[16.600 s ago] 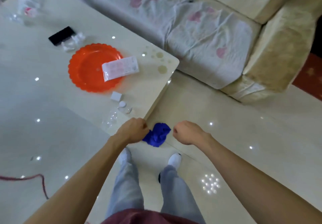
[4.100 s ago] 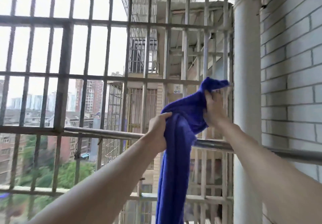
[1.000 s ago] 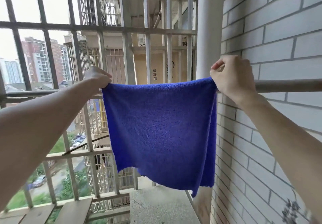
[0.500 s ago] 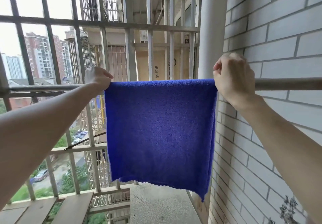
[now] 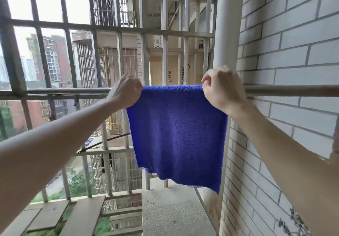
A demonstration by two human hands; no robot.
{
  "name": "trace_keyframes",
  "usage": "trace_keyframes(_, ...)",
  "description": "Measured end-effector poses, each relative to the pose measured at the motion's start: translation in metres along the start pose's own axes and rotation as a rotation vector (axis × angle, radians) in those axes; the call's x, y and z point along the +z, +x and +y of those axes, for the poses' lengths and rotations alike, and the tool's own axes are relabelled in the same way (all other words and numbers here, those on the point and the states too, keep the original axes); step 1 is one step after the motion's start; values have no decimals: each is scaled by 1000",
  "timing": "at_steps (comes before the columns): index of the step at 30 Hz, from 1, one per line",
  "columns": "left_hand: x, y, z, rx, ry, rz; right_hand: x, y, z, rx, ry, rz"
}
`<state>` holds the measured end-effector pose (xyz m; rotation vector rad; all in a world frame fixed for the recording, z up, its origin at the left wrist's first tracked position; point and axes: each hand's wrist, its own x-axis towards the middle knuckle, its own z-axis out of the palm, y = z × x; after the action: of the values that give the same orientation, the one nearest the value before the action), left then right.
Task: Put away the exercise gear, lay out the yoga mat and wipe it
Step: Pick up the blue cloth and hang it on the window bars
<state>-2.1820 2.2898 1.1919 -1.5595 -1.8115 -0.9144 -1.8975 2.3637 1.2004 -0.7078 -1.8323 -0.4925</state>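
Observation:
A blue cloth (image 5: 177, 134) hangs spread flat over a horizontal metal rail (image 5: 293, 90) on a balcony. My left hand (image 5: 125, 91) grips the cloth's upper left corner at the rail, fingers curled. My right hand (image 5: 221, 90) grips the upper right corner the same way. The cloth's lower edge hangs free, a little uneven, with its right corner lowest. No yoga mat or exercise gear is in view.
A white brick wall (image 5: 293, 52) stands close on the right beside a white vertical pipe (image 5: 228, 24). Metal window bars (image 5: 69, 28) close off the front and left. Below lie wooden slats (image 5: 80, 215) and a concrete ledge (image 5: 170, 212).
Both hands have slid inward along the rail, so the cloth now hangs narrower. One second ago its top edge still sagged slightly; now it lies straight on the rail.

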Motion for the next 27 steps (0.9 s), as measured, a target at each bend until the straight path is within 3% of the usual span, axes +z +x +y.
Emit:
trace_keyframes(2, -2, -15, 19, 75, -24, -32, 5, -5, -17, -7, 15, -53)
trace_keyframes(6, 7, -48, 40, 148, 27, -226, 21, -19, -37, 81, -118, -363)
trace_keyframes(11, 13, -90, 40, 159, 9, -388, 19, -41, -57, 102, -36, -401)
trace_keyframes(16, 12, -148, 51, 45, -78, -614, 25, -90, -92, 86, 118, -616)
trace_keyframes(22, -6, -226, 53, -106, 76, -958, 42, -172, -125, -86, 97, -1024)
trace_keyframes(27, -21, -303, 51, -315, 122, -1012, 50, -227, -140, -229, 164, -1285)
